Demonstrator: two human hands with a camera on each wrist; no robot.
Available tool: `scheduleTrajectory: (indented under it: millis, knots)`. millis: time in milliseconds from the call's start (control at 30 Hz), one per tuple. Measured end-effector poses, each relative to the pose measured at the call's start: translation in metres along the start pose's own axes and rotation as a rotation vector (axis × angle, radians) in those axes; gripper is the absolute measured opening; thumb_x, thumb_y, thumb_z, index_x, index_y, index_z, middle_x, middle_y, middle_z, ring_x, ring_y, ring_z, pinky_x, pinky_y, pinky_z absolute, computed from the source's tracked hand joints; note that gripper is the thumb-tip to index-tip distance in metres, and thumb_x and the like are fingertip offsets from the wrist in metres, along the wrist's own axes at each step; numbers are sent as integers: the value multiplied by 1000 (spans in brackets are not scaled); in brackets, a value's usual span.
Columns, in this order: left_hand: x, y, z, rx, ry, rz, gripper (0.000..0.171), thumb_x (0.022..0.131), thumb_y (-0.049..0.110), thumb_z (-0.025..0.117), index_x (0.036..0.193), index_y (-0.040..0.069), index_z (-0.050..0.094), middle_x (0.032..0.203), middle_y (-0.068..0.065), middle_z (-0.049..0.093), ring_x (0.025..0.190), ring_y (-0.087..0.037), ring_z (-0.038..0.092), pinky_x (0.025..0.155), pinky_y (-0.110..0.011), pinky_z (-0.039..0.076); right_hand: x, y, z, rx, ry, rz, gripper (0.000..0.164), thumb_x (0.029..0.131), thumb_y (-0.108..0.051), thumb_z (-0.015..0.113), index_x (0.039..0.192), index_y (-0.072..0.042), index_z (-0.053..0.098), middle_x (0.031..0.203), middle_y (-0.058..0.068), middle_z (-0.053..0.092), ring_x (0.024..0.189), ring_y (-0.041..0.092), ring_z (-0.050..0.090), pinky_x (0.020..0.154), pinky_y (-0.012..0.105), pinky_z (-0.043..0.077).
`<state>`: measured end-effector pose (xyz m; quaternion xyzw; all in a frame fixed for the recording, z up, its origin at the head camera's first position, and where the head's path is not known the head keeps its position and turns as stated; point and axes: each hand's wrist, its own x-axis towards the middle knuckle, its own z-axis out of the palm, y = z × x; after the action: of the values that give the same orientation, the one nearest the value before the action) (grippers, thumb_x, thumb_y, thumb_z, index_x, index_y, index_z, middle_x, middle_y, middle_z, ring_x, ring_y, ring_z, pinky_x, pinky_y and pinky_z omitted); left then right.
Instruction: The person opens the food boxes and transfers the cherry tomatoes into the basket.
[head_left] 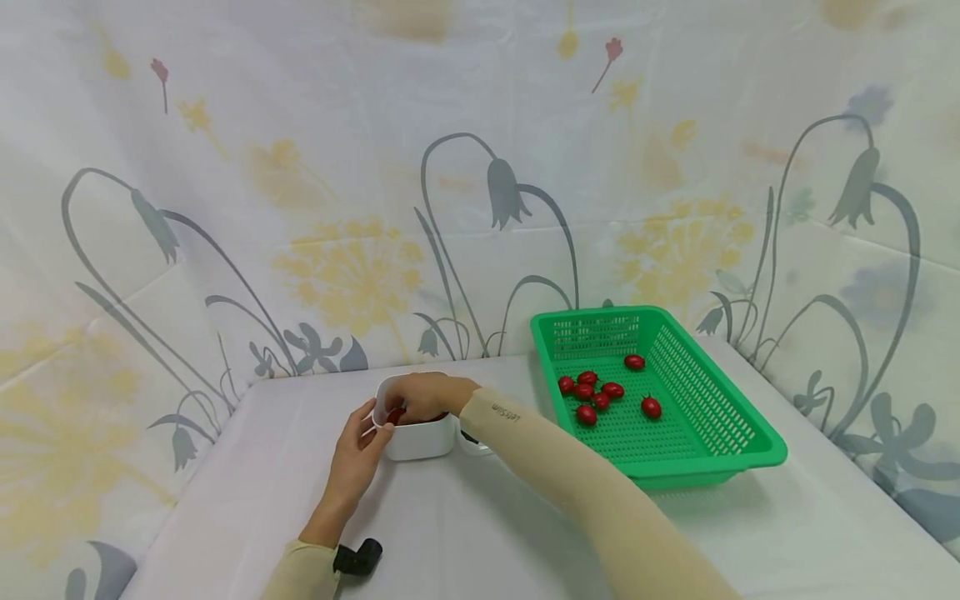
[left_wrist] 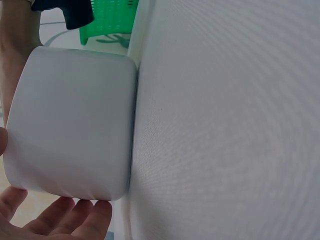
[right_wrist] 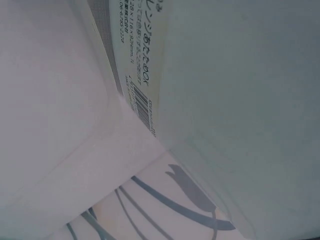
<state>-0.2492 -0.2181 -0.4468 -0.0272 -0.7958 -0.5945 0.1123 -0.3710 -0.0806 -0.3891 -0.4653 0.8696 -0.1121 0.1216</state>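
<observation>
My left hand (head_left: 354, 467) holds a white plastic container (head_left: 420, 443) by its left end, thumb at the front rim. In the left wrist view, the fingertips (left_wrist: 95, 212) press against the container's smooth wall (left_wrist: 75, 125). Reaching down into the container from above, my right hand (head_left: 423, 395) has a red cherry tomato (head_left: 395, 414) at its curled fingertips. The container's front wall hides most of its inside. A printed label with a barcode (right_wrist: 141, 107) shows on a pale container wall (right_wrist: 235, 100) in the right wrist view.
A green basket (head_left: 750, 458) stands to the right, with several cherry tomatoes (head_left: 601, 402) on its mesh floor. Partly under my right forearm is a whitish rounded object (head_left: 474, 447). A black wrist camera (head_left: 358, 558) sits at my left wrist. Floral sheeting (head_left: 480, 208) hangs behind the white table (head_left: 450, 533).
</observation>
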Motion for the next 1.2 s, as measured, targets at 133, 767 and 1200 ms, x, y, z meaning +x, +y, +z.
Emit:
scheduleTrajectory:
  millis: [133,767,1200]
  knots:
    - [-1,-1,0,11,-2,3,57,97,24,58,147,10,34,141,-25,42,126,-41,46,100,-52,40,3,1,4,-30,-13,-4,9,89,-23,67,94,-28,72,85,-17,62,81,2,57,70,21,46]
    - [2,1,0,6,-18,-6,57,97,21,57,147,10,32,141,-24,42,127,-38,46,102,-50,39,6,2,3,-196,-56,24,9,92,-24,62,86,-26,69,75,-13,59,72,7,52,62,23,42]
    - [-1,3,1,6,-10,-4,58,97,22,58,148,10,32,142,-25,42,127,-38,46,102,-51,39,3,-2,1,-193,-112,36,11,92,-21,62,97,-26,71,83,-15,60,79,6,53,70,22,44]
